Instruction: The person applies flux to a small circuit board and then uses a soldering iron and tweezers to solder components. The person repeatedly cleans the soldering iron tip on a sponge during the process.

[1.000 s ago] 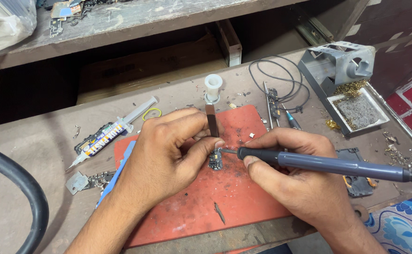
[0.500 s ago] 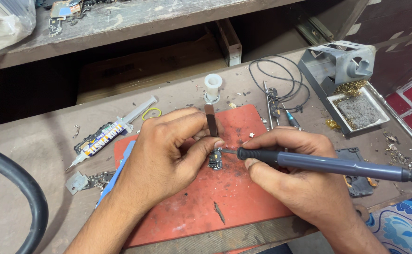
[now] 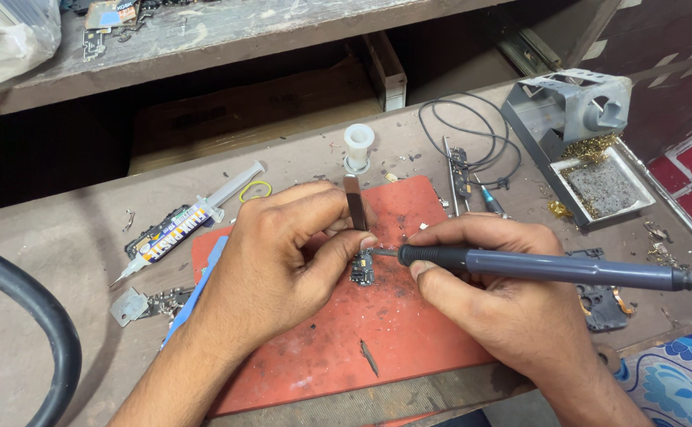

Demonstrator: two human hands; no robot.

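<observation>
The soldering iron (image 3: 551, 267) lies across the right of the frame, gripped pen-style in the right hand (image 3: 504, 304), its tip touching the small circuit board (image 3: 362, 267) at centre. The board rests on the red mat (image 3: 362, 348), pinned by the left hand (image 3: 282, 261), whose fingers are also clamped on tweezers (image 3: 354, 202). A syringe (image 3: 180, 225) lies left of the mat; the iron stand (image 3: 575, 119) sits upper right.
</observation>
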